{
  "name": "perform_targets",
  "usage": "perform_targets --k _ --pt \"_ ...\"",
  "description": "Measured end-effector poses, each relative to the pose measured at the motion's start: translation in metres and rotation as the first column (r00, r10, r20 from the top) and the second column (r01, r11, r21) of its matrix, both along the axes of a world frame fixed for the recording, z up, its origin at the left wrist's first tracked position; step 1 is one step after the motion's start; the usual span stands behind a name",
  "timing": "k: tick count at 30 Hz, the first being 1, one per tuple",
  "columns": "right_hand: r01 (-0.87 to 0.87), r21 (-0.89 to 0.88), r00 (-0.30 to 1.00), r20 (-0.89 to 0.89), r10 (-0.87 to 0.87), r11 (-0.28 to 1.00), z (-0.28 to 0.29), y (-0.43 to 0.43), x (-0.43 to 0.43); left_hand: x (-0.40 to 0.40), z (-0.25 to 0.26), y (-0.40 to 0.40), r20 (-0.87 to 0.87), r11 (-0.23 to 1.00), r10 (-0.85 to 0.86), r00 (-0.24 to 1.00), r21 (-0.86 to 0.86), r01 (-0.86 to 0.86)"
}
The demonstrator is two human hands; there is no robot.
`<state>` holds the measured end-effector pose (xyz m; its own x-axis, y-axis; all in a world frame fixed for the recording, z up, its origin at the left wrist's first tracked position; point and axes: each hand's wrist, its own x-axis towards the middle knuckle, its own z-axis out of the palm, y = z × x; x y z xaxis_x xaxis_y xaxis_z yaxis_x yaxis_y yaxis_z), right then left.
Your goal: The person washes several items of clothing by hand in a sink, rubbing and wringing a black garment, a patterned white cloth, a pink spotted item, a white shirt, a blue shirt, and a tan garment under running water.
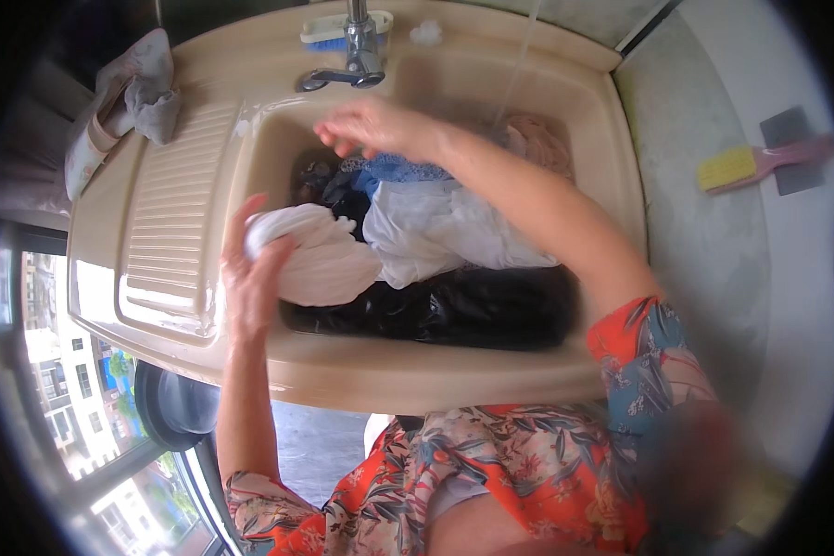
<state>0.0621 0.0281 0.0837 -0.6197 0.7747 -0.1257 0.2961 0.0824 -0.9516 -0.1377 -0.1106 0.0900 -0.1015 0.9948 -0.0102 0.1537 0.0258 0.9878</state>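
My left hand [254,274] grips the end of a wet white cloth [326,260] at the left side of the laundry sink's basin [424,358]. That cloth stretches to the right, close to more white fabric [438,226] lying over the other laundry. My right hand [368,128] is raised over the back left of the basin, below the faucet, its fingers slightly curled and nothing seen in them. Beneath my right forearm lies blue patterned fabric [396,170]. Black wet cloth [459,306] fills the front of the basin, and a pinkish-beige cloth [542,142] is at the back right.
A ribbed washboard [170,208] is moulded into the sink's left side, with slippers and grey cloth [156,108] at its back corner. Behind the basin stand a chrome faucet [361,52] and a scrub brush [326,31]. A thin water stream [521,55] falls at right. A yellow-bristled brush [730,169] hangs on the wall.
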Motion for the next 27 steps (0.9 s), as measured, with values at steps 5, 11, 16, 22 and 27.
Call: perform_targets --k 5,11,16,22,27 --pt "0.034 0.038 0.999 0.025 -0.035 0.999 0.041 0.036 -0.021 -0.065 -0.005 -0.029 0.205 0.976 0.18 0.962 0.088 -0.202" --pt "0.025 0.056 0.986 0.162 -0.034 0.998 0.053 0.029 -0.007 -0.114 -0.012 -0.055 0.317 0.949 0.234 0.919 0.133 -0.287" --pt "0.153 -0.106 0.988 0.051 -0.148 0.983 0.04 0.039 0.004 -0.175 -0.024 -0.078 0.227 0.902 0.381 0.896 0.121 -0.414" --pt "0.295 -0.16 0.955 0.029 -0.294 0.942 0.082 0.054 -0.012 -0.262 -0.054 -0.166 0.319 0.601 0.751 0.578 0.032 -0.799" --pt "0.316 -0.087 0.944 -0.071 -0.322 0.945 0.066 0.041 0.003 -0.35 -0.112 -0.264 0.475 0.319 0.873 0.113 -0.38 -0.868"
